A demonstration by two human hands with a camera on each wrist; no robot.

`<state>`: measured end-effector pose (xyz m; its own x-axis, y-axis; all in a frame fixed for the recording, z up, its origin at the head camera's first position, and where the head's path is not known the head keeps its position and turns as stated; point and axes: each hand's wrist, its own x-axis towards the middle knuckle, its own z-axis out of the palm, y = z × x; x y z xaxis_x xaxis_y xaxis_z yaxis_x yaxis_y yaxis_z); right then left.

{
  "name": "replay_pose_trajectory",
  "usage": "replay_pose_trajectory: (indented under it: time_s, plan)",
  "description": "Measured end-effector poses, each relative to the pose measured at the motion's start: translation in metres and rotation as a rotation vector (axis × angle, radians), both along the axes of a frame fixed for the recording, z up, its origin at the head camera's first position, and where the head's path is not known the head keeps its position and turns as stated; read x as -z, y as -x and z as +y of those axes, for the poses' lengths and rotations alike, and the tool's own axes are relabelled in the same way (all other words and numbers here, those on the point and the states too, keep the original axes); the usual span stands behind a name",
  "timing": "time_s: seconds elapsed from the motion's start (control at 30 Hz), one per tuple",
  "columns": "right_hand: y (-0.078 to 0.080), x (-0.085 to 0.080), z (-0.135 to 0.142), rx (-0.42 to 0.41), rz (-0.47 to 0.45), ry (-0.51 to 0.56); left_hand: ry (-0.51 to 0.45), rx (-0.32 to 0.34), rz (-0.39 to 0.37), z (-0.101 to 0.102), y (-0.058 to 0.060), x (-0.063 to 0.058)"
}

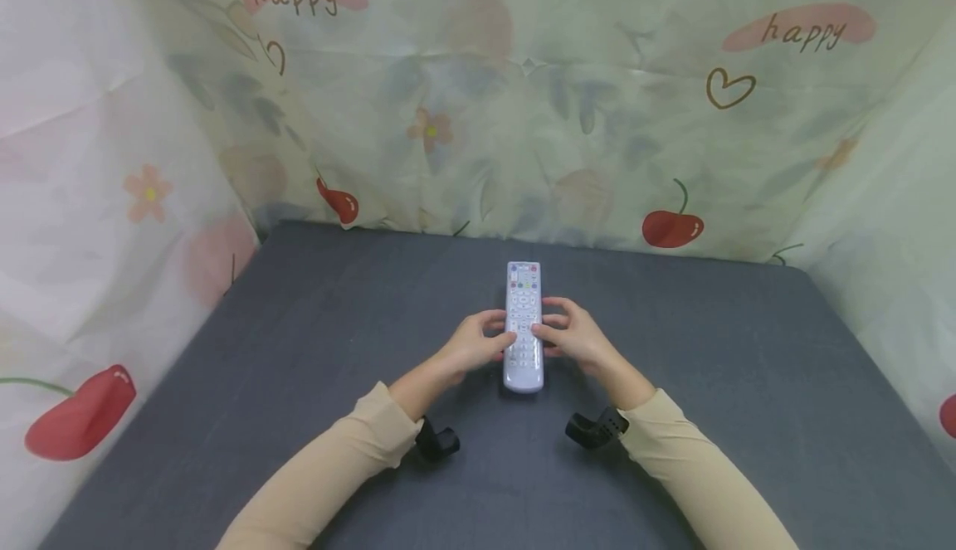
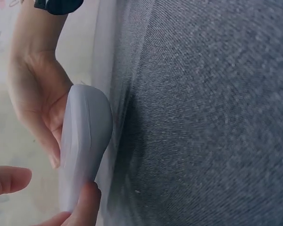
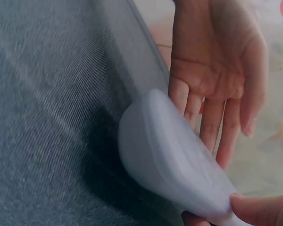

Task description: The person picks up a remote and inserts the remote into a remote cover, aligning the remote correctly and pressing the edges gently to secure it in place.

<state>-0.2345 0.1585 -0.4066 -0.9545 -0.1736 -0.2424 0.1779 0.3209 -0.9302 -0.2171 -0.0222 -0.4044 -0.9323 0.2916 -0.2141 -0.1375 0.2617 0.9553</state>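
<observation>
A white remote control (image 1: pixel 524 351) with several rows of buttons is held button side up, its long side pointing away from me. My right hand (image 1: pixel 578 336) grips its right edge; in the right wrist view the thumb (image 3: pixel 254 207) presses the face and a fingertip sits beneath. At the left edge is my left hand (image 1: pixel 472 343). Its fingers (image 2: pixel 87 205) touch the remote's side and underside, while its thumb (image 2: pixel 12 180) stands off the face. In the right wrist view, the left hand's fingers (image 3: pixel 212 125) look fairly straight. The remote's near end (image 3: pixel 141 141) is tilted over its shadow.
A dark grey cloth-covered table (image 1: pixel 336 284) lies under both hands. Patterned curtains (image 1: pixel 478 119) with cherries and flowers enclose its back and sides. Black wrist cameras (image 1: pixel 436 442) hang below both beige sleeves (image 1: pixel 329 467).
</observation>
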Motion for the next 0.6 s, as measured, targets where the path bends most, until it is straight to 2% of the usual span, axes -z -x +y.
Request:
replay_pose_trajectory:
  time_s: [0.33, 0.37, 0.57, 0.6]
  plan:
    - [0.008, 0.015, -0.001, 0.041, -0.022, -0.042, -0.036, -0.029, -0.101, 0.005, 0.009, 0.008]
    - [0.008, 0.015, -0.001, 0.051, -0.025, -0.046, -0.034, -0.03, -0.111, 0.005, 0.007, 0.004]
    - [0.009, 0.017, -0.002, 0.085, -0.013, -0.08, -0.052, -0.04, -0.147, 0.007, 0.01, 0.005]
    - [0.01, 0.017, -0.001, 0.083, -0.009, -0.086, -0.057, -0.04, -0.147, 0.007, 0.013, 0.009]
